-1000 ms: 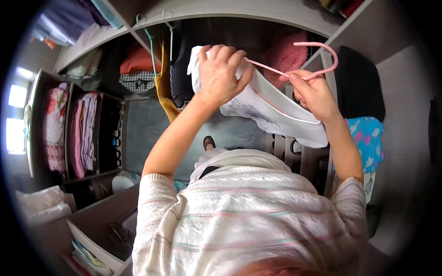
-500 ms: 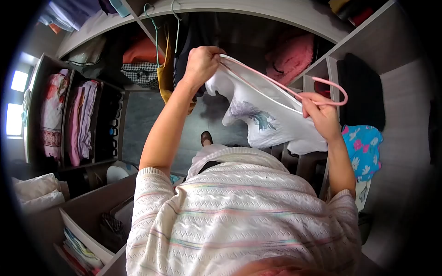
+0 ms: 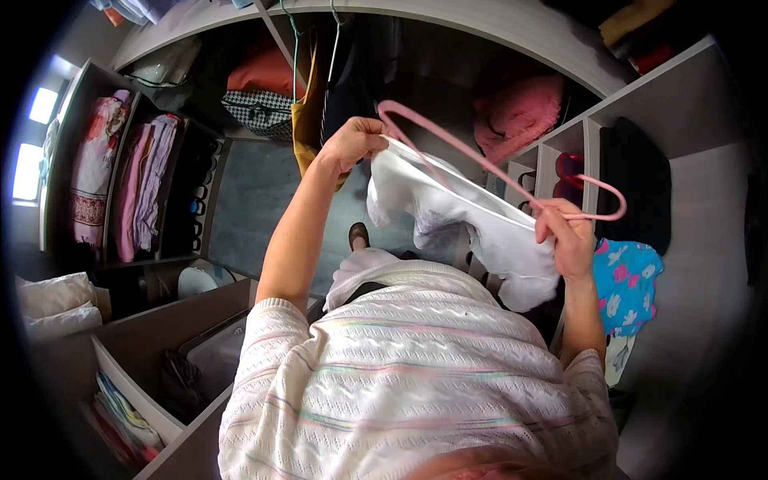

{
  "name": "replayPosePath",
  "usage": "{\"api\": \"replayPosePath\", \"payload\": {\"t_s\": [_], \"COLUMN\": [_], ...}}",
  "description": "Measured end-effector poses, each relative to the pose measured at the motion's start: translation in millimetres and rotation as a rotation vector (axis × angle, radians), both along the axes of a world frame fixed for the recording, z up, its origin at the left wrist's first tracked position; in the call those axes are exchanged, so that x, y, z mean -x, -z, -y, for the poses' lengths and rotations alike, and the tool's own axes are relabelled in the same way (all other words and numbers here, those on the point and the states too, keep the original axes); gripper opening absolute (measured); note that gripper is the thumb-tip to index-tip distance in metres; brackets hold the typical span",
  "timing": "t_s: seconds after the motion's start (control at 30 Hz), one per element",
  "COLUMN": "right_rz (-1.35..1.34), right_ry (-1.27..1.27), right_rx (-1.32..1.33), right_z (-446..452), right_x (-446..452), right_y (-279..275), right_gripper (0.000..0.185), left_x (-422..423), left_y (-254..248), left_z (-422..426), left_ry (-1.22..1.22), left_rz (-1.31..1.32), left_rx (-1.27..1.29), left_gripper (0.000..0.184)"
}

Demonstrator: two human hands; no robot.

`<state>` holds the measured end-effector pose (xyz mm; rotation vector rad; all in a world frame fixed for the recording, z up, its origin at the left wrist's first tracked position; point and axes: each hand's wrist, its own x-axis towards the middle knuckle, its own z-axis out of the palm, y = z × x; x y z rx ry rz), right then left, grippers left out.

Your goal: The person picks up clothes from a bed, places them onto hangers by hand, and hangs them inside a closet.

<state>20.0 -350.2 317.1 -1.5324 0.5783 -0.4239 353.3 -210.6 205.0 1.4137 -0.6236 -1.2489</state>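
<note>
A white shirt with a greyish print hangs stretched between my two hands. My left hand is closed on the left end of its open edge. At the other end my right hand grips a pink hanger near its hook, with the shirt's edge at the fingers. The hanger's left shoulder rises above the edge, beside my left fingers, while part of its lower bar dips behind the cloth. Folds hide most of the print.
Mustard cloth hangs from a green hanger beyond my left hand. A blue floral cloth lies right of my right hand. Folded clothes fill shelves at left. Pink fluffy cloth sits in the far compartment. An open drawer is at lower left.
The hanger's left end has risen out above the shirt's edge, away from my left hand. Both hands have moved lower in view, and the shirt hangs more bunched.
</note>
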Motion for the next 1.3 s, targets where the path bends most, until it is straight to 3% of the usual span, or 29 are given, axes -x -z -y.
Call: {"api": "replayPosePath", "payload": {"t_s": [0.07, 0.23, 0.33, 0.37, 0.47, 0.7, 0.87, 1.0, 1.17, 1.23, 1.3], "right_rz": [0.132, 0.39, 0.519, 0.504, 0.435, 0.271, 0.262, 0.251, 0.26, 0.326, 0.357], "right_ry": [0.049, 0.28, 0.122, 0.16, 0.16, 0.175, 0.062, 0.017, -0.021, -0.155, -0.231], "right_rx": [-0.072, -0.134, -0.264, -0.245, -0.237, -0.274, -0.363, -0.385, -0.365, -0.401, -0.373], "right_z": [5, 23, 28, 29, 37, 51, 63, 76, 90, 104, 105], "right_x": [0, -23, -38, -42, -52, -83, -114, -153, -203, -219, -237], "right_y": [0, -9, -26, -29, -32, -10, -13, -18, -39, -46, -62], "right_gripper": [0.023, 0.03, 0.031, 0.031, 0.031, 0.025, 0.028, 0.03, 0.03, 0.032, 0.034], "left_x": [11, 62, 96, 104, 115, 111, 102, 98, 71, 68, 65], "left_y": [1, -19, -7, -48, -34, -92, -176, -234, -265, -270, -274], "left_z": [-9, -18, -24, -25, -30, -58, -81, -105, -110, -128, -145], "left_ry": [0.021, 0.353, 0.454, 0.491, 0.505, 0.359, 0.194, 0.068, 0.081, 0.007, -0.072], "left_rz": [-0.003, 0.22, 0.227, 0.234, 0.144, 0.224, 0.589, 0.716, 0.919, 0.882, 0.828], "left_rx": [-0.052, -0.121, -0.024, -0.161, -0.04, 0.091, 0.732, 0.957, 1.066, 0.85, 0.651], "left_gripper": [0.018, 0.022, 0.024, 0.025, 0.021, 0.02, 0.017, 0.015, 0.017, 0.015, 0.025]}}
